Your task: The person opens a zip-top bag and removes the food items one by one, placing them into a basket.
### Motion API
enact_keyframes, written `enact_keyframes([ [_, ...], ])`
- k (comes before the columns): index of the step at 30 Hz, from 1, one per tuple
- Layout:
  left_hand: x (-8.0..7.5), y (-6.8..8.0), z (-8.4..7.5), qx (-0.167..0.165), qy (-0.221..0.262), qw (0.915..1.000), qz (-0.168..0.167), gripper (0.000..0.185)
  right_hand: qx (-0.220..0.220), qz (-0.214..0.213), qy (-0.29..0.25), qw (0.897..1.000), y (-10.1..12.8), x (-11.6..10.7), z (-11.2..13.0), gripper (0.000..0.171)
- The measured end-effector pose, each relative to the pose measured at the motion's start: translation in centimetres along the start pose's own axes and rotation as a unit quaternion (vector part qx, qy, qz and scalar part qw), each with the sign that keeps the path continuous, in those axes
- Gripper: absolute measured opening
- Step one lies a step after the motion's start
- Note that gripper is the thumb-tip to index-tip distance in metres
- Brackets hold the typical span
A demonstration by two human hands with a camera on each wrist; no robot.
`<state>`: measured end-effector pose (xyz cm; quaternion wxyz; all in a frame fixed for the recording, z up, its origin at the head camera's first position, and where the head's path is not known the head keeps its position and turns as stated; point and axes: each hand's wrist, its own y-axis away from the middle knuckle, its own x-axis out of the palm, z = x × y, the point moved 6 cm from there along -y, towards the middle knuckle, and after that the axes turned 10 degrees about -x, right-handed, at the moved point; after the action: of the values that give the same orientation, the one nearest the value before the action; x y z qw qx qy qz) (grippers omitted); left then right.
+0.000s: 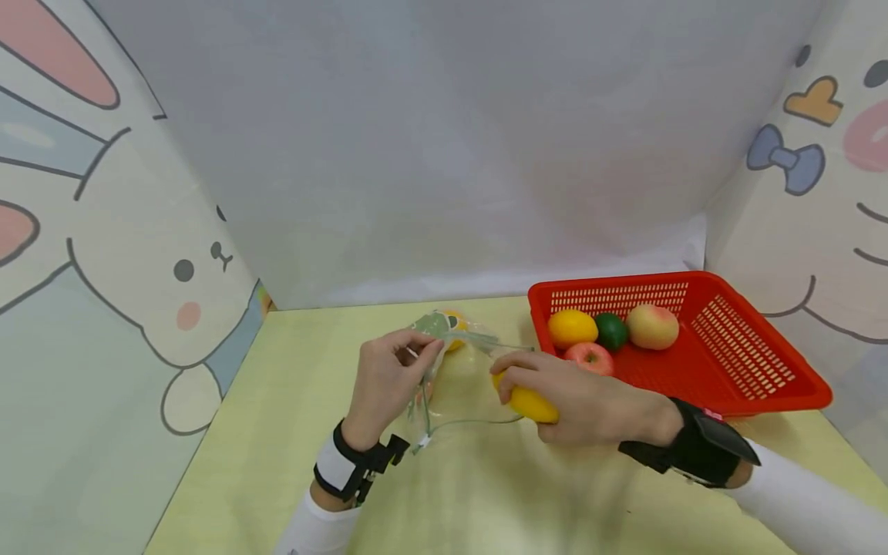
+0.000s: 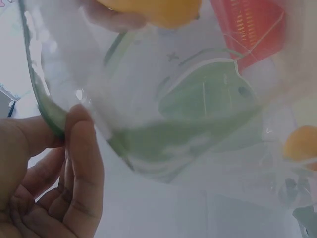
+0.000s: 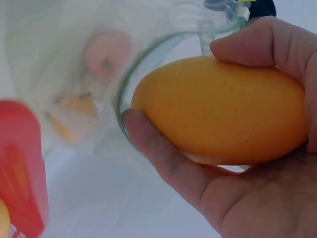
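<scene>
A clear plastic bag (image 1: 454, 362) with a green printed pattern and a green-edged rim lies on the yellow-green table, just left of the red basket. Its mouth is open and faces the person. The left hand (image 1: 388, 381) pinches the bag's rim and lifts that edge off the table. Inside the bag, at its far end from the basket's near corner, sit an orange fruit and a pinkish one, seen blurred through the plastic. The right hand (image 1: 576, 397) grips a smooth, oval yellow-orange mango (image 1: 529, 401), held lengthwise right at the bag's open mouth, close beside the basket's near left corner.
</scene>
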<state>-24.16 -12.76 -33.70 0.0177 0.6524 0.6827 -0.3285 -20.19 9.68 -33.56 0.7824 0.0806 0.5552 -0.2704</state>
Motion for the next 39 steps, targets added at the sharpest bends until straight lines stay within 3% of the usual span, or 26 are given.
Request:
enact_keyframes([
  [9, -0.1, 0.0, 0.1, 0.006, 0.003, 1.0000, -0.004, 0.006, 0.025, -0.035, 0.086, 0.995, 4.0, -4.7, -0.8, 0.057],
  [14, -0.3, 0.0, 0.2, 0.014, 0.002, 0.9998, -0.012, 0.007, 0.068, -0.021, 0.123, 0.990, 5.1, -6.0, -3.8, 0.055],
  [21, -0.2, 0.0, 0.1, 0.015, 0.004, 0.9998, -0.011, 0.005, 0.101, -0.018, 0.139, 0.985, 6.1, -5.8, -8.9, 0.051],
  [32, -0.2, 0.1, 0.0, 0.012, -0.002, 0.9999, -0.009, 0.005, 0.164, 0.073, 0.115, 0.977, 7.8, -3.9, -14.5, 0.043],
  [39, -0.3, 0.1, 0.0, 0.011, 0.001, 0.9999, -0.005, 0.005, 0.236, 0.154, 0.042, 0.958, 9.0, -2.4, -17.5, 0.042],
])
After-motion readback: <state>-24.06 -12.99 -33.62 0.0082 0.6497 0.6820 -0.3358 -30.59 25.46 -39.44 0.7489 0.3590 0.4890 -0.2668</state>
